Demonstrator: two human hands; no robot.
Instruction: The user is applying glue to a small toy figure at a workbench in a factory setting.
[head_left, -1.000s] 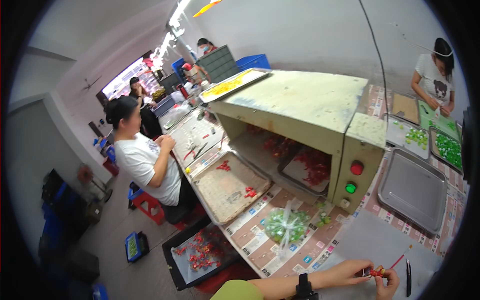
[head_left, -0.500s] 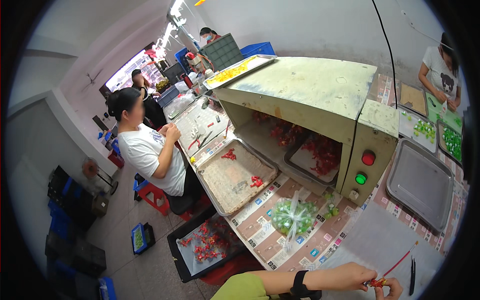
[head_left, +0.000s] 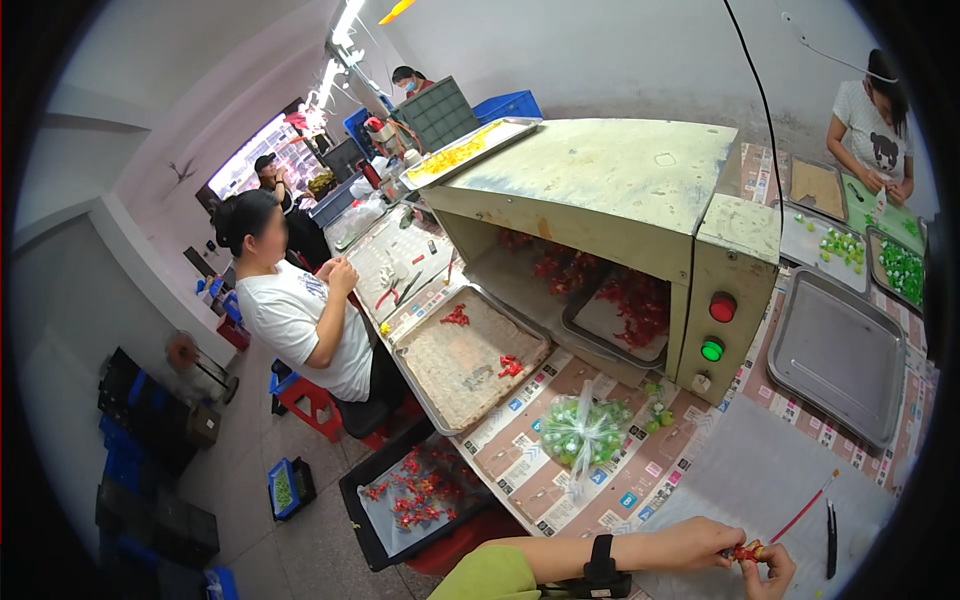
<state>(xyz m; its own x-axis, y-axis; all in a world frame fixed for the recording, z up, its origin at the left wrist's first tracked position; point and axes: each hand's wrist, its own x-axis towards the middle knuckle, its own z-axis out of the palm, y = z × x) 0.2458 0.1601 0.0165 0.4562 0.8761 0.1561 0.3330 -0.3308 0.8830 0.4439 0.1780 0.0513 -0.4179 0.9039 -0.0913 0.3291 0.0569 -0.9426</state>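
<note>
At the lower right, my left hand [head_left: 703,541] and my right hand [head_left: 771,574] meet over a pale sheet [head_left: 725,475]. Between their fingertips they pinch a small red-and-yellow piece [head_left: 747,551]; its exact kind is too small to make out. Just beyond it a thin red stick [head_left: 803,509] with a yellowish tip lies on the sheet. A slim black tool [head_left: 831,542], like a pen or tweezers, rests to the right of my right hand. A black band [head_left: 601,562] circles my left wrist.
A cream metal box oven [head_left: 600,170] holds trays of red pieces. Left of it lies a tray [head_left: 470,365] with few red pieces; nearer sits a bag of green pieces [head_left: 583,432]. A grey tray [head_left: 838,355] lies right. Co-workers sit at left [head_left: 305,310] and far right [head_left: 872,135].
The whole view has shifted slightly. My fingers have turned a little around the red-and-yellow piece, which both hands still pinch. The seated person at left keeps the same pose.
</note>
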